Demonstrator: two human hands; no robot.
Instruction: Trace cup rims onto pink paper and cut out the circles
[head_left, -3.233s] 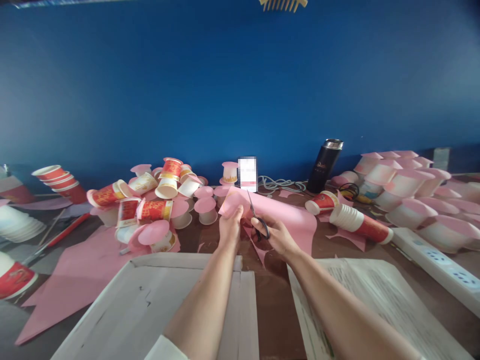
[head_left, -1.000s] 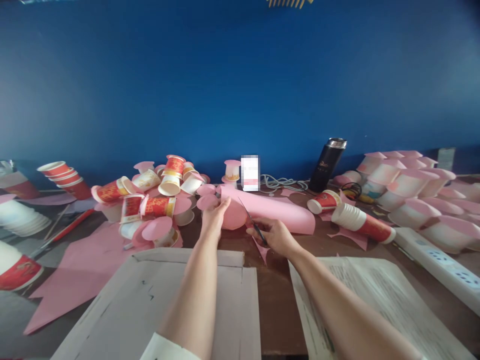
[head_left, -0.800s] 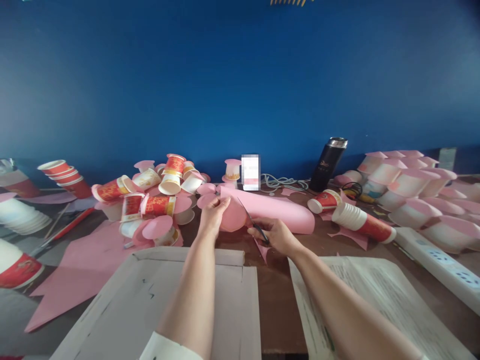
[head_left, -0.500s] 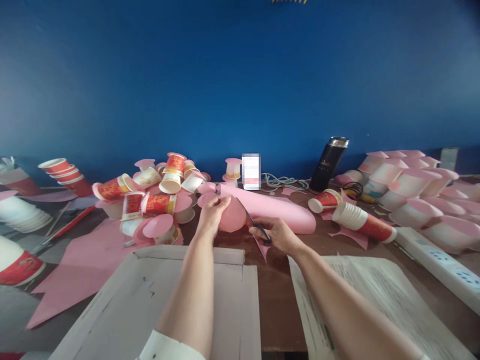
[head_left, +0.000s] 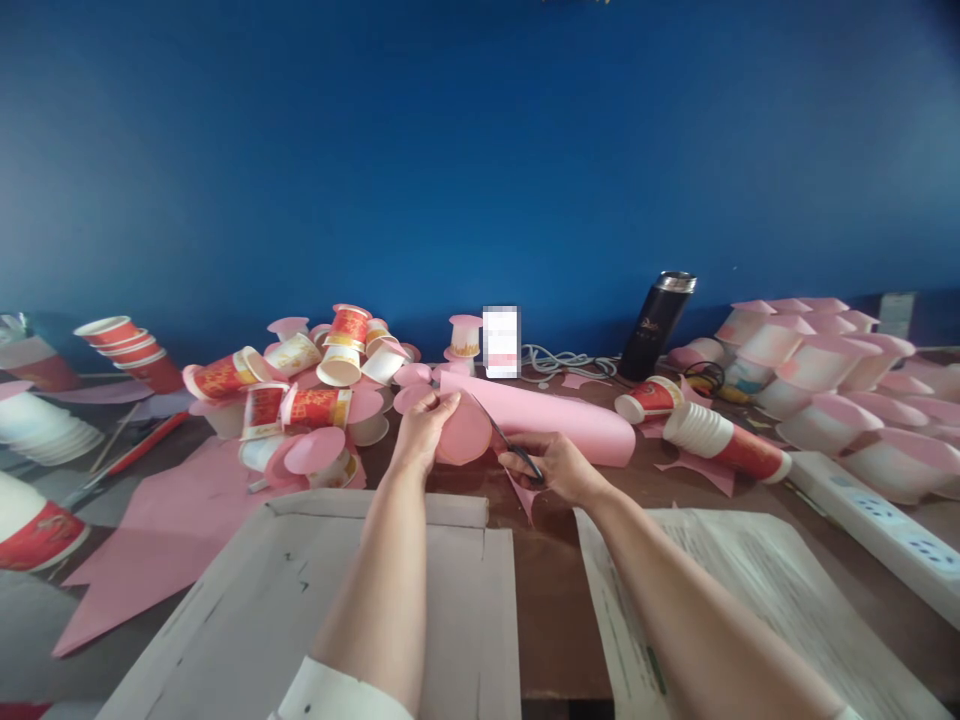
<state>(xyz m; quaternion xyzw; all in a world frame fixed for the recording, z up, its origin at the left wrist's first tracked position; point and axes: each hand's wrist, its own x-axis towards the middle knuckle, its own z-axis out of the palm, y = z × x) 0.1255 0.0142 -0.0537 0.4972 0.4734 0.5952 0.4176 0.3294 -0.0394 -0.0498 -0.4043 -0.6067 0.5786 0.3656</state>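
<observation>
My left hand (head_left: 422, 428) pinches a round pink paper disc (head_left: 465, 435) still joined to a large curled pink paper sheet (head_left: 559, 420). My right hand (head_left: 556, 468) grips small black scissors (head_left: 508, 442), whose blades point up and left into the paper at the disc's right edge. A pink offcut (head_left: 523, 497) hangs below the scissors. Both hands are above the brown table, beyond a flattened cardboard box (head_left: 315, 600).
Red and white paper cups (head_left: 300, 385) with pink discs lie heaped at the left. Capped white cups (head_left: 817, 365) crowd the right, next to a black flask (head_left: 660, 325), a power strip (head_left: 877, 520) and printed paper (head_left: 757, 600). Loose pink paper (head_left: 165, 530) lies at left.
Since 3.2 s ago the sheet has dropped and curled, and the disc has turned in my left hand as the scissors cut along its edge. Over the last second little has moved.
</observation>
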